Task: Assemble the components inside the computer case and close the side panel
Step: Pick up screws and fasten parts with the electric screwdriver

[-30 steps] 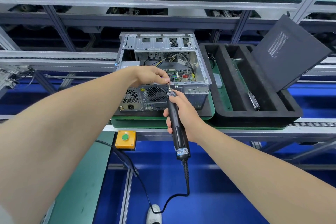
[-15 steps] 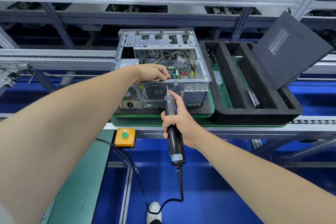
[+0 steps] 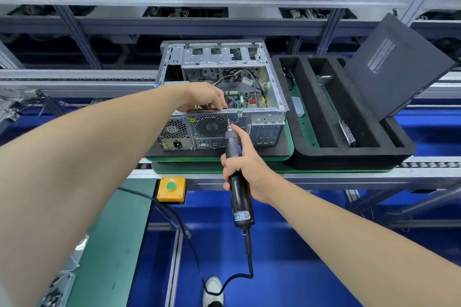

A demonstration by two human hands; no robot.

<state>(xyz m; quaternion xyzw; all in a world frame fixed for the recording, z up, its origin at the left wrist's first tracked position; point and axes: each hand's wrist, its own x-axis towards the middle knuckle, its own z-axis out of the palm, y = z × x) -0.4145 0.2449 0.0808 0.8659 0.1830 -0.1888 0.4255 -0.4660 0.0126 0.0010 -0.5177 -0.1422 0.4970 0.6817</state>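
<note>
The computer case lies open side up on a green pallet, directly ahead of both hands. The left hand reaches over its near upper rim with bent fingers, tips down on the metal edge; whether they pinch anything small there cannot be told. The right hand, just nearer than the case, is wrapped around a black electric screwdriver, held upright with its bit against the rear panel beside the fan grille. Right of this hand sits a black foam tray, with the dark side panel leaning in it. Below the left forearm is a yellow button box.
</note>
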